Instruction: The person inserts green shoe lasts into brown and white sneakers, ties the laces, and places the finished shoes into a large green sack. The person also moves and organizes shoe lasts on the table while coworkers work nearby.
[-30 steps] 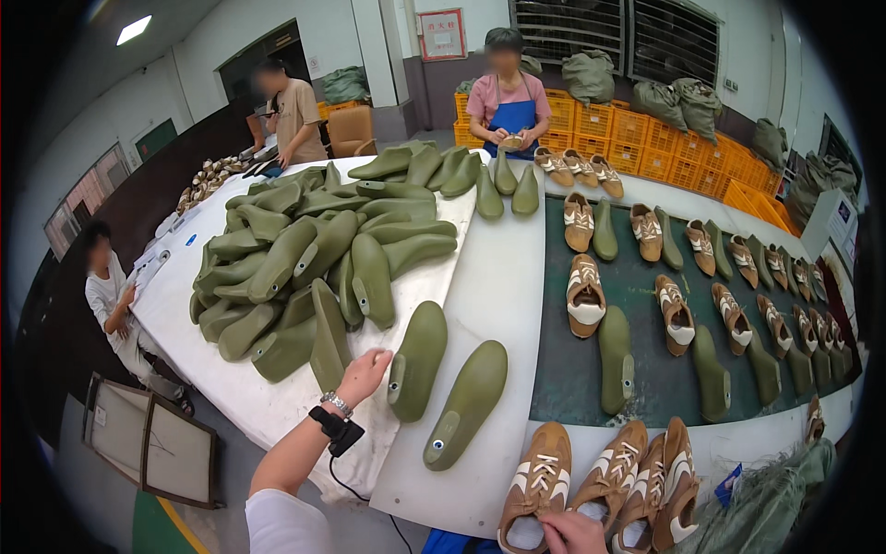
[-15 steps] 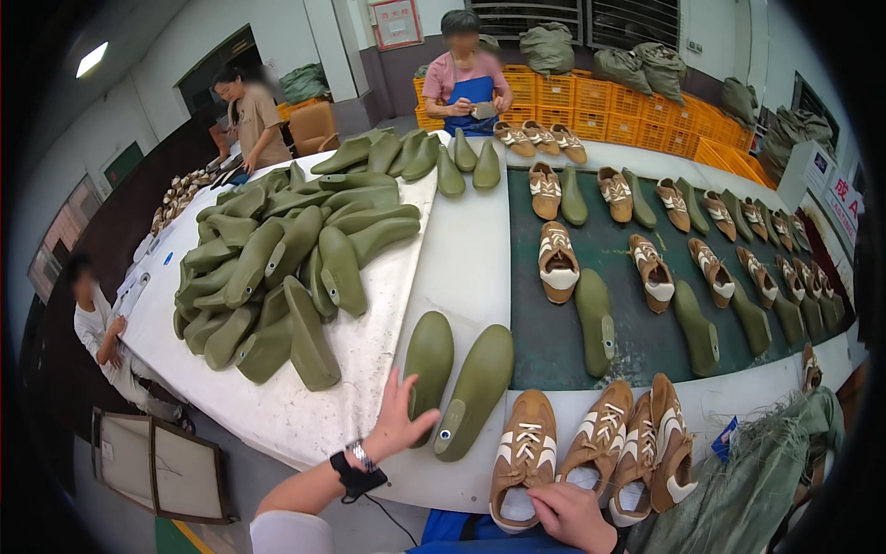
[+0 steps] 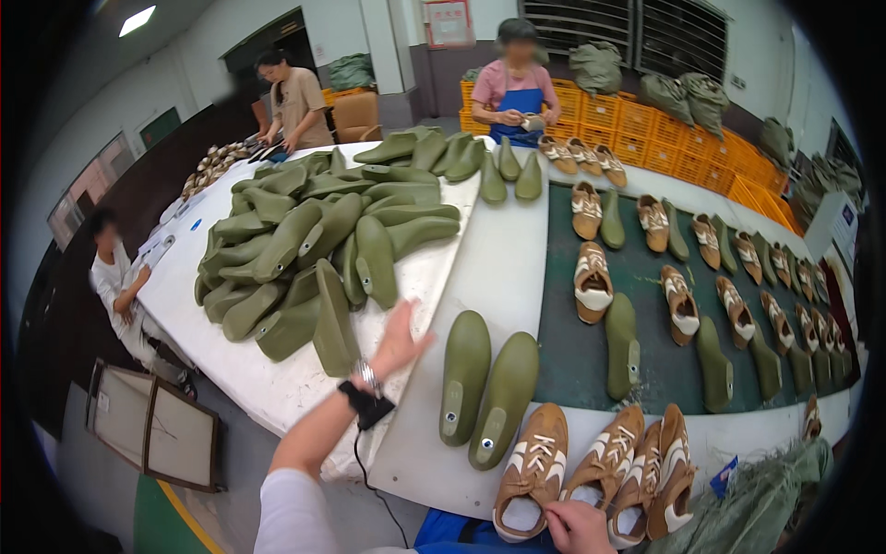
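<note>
Bright ceiling lamp (image 3: 137,21); soft shadows; edges bowed, corners black.

Pale worktable (image 3: 420,448), white cloth (image 3: 420,277) at left, dark green panel (image 3: 572,369) at right.
Cloth bears a loose heap of green shoe lasts (image 3: 286,245); bare strip between cloth and panel carries a pair of lasts (image 3: 503,397) lying side by side, with three smaller-looking lasts (image 3: 508,162) at the far end; panel holds rows of laced shoes (image 3: 680,309) and lasts; four brown-and-white shoes (image 3: 537,462) lie along the near edge.
</note>
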Motion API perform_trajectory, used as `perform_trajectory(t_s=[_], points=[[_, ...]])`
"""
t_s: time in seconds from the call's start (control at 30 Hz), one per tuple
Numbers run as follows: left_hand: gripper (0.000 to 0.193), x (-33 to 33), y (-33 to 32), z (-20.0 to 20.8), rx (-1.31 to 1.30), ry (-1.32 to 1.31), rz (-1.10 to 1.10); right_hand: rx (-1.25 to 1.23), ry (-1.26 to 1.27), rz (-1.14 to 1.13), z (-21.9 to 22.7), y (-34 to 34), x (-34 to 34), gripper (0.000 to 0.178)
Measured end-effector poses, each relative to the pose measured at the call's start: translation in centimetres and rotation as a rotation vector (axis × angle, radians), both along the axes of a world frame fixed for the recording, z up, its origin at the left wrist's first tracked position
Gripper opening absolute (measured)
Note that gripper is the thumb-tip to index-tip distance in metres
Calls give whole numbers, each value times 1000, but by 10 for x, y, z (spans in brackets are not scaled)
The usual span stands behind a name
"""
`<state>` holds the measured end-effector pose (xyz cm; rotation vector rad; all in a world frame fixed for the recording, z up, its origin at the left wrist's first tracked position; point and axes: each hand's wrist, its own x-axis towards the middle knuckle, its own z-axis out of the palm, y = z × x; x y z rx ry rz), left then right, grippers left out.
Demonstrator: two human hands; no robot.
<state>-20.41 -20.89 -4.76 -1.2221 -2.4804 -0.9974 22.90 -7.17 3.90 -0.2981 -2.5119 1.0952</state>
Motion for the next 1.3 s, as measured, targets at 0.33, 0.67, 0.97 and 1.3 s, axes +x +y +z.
perform_trajectory(t_s=[0.33,0.67,0.97,1.3], points=[[57,-169,-5,-36,-74,-498,742,-35,-63,-43,-6,-1,-11,14],[58,-3,-78,-10,-472,-482,156,-13,-36,35,-8,-8,-20,15],[111,-103,-148,-52,41,-559,729,37,-36,21,-9,-11,-13,16],[94,39,-130,-14,-405,-255,535,29,24,80,-17,-16,-19,19]])
